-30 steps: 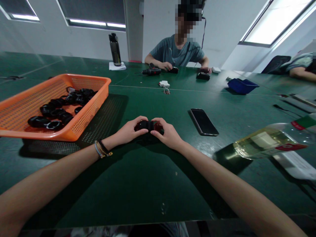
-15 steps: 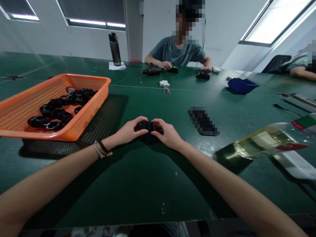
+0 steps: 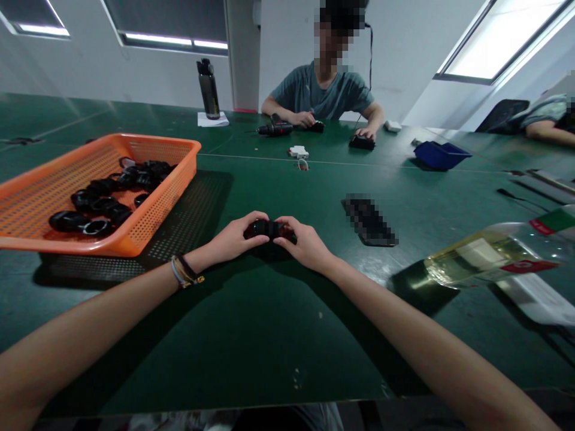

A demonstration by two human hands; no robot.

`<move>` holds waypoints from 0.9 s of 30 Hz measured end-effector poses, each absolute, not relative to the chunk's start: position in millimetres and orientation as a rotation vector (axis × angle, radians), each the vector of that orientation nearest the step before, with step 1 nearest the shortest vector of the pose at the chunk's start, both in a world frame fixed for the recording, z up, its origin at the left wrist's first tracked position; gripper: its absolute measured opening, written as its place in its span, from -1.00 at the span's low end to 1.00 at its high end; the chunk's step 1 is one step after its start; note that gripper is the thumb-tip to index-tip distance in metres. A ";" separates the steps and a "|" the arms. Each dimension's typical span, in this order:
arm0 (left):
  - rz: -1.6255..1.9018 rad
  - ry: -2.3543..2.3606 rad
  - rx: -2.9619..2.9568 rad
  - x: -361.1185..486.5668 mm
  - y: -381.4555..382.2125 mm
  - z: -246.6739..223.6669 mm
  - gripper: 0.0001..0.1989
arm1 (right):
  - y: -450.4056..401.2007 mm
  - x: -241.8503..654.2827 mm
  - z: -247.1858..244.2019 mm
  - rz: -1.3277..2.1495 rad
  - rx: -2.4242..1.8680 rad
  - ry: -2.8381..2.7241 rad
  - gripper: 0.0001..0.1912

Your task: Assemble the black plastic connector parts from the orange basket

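Both hands are closed on one small glossy black piece (image 3: 271,229), which has reddish-brown ends and a darker band in the middle. My left hand (image 3: 241,234) grips its left end between thumb and fingers. The right end is pinched the same way by my right hand (image 3: 303,240). Fingers cover parts of the piece, and its exact kind cannot be made out. It is held just over the green table (image 3: 269,335). Left of my hands, an orange plastic basket (image 3: 155,221) contains several black, shiny, rounded pieces (image 3: 105,206), some with ring-shaped openings.
A phone (image 3: 371,221) lies right of my hands, near a lying bottle of yellow liquid (image 3: 480,254). Farther back are a power drill (image 3: 275,127), a white part (image 3: 298,152), a blue bin (image 3: 441,155) and a dark bottle (image 3: 208,90). Opposite sits a co-worker (image 3: 326,90).
My hands and the black piece stay practically in place. Across the table, the co-worker's hand on the right has shifted a little left along with the dark thing under it.
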State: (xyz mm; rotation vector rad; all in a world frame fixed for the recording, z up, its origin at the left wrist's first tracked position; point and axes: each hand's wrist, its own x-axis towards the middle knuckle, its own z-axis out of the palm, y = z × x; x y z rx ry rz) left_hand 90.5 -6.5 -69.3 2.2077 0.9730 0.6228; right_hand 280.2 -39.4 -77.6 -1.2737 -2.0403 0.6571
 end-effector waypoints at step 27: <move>0.616 0.984 2.225 90.6 -6.9 -68.9 -0.67 | -36.5 280.7 -81.1 0.672 -1.301 -2.039 -0.73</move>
